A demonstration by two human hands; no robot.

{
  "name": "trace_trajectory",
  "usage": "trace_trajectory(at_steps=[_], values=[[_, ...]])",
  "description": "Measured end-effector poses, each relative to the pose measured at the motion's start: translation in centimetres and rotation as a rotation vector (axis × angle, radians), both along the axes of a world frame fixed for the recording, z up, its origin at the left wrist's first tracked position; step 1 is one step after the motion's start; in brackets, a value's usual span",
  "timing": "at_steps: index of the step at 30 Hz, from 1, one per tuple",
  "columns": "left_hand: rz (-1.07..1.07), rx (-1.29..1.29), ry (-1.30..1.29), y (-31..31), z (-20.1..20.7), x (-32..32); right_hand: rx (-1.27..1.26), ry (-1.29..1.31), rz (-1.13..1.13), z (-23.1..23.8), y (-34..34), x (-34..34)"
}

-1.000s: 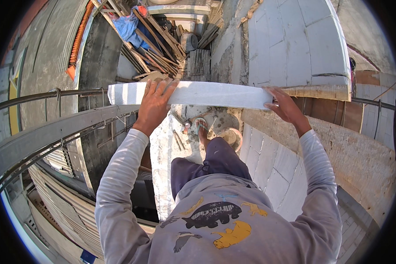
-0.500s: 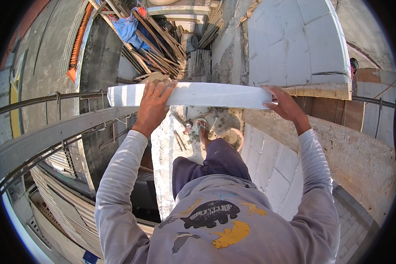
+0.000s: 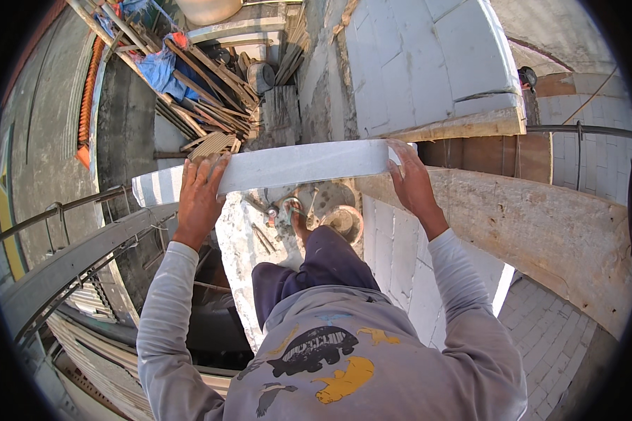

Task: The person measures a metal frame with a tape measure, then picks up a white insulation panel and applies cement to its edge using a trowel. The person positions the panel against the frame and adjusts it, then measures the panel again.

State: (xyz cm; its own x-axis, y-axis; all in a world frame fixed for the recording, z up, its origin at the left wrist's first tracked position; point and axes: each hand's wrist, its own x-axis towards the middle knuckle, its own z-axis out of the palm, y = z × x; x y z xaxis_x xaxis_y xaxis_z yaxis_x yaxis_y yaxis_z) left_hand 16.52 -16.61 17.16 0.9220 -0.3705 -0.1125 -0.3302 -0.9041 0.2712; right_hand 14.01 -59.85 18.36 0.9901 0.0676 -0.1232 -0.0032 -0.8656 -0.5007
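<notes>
The long pale block [image 3: 302, 167] spans crosswise, gripped by the left hand's [image 3: 199, 202] fingers inboard of one end and the right hand's [image 3: 416, 185] at the other. Likely stiff, fairly heavy, chip-prone, it suits two-ended holding; underside support is unclear.

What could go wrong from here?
1. The pale block juts out past the left hand; it might tip if the right hand slips.
2. The sandalled foot is close beside a round tub; a shuffle could catch it.
3. The pale ledge borders a dark gap; a left misstep might be risky.
</notes>
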Motion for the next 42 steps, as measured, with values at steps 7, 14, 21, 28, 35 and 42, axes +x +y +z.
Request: trace_trajectory(at_steps=[7,14,21,28,35,42], values=[[0.003,-0.018,0.006,0.1,0.0,-0.1,-0.785,0.083,0.198,-0.1,-12.2,1.9],[0.017,-0.018,-0.001,0.2,-0.1,-0.1,-1.1,0.433,0.253,2.5,-13.3,3.0],[0.017,0.007,-0.005,0.1,-0.2,-0.3,-0.977,0.364,0.3,1.4,-15.9,2.2],[0.004,-0.021,-0.015,0.2,0.0,-0.2,-0.981,0.353,0.259,1.6,-15.5,2.2],[-0.012,0.024,-0.015,0.6,-0.7,-0.2,-0.934,0.439,0.248,2.2,-14.9,3.0],[0.005,-0.001,-0.03,0.9,-1.3,-0.4,-0.416,0.125,0.171,3.9,-4.3,6.1]])
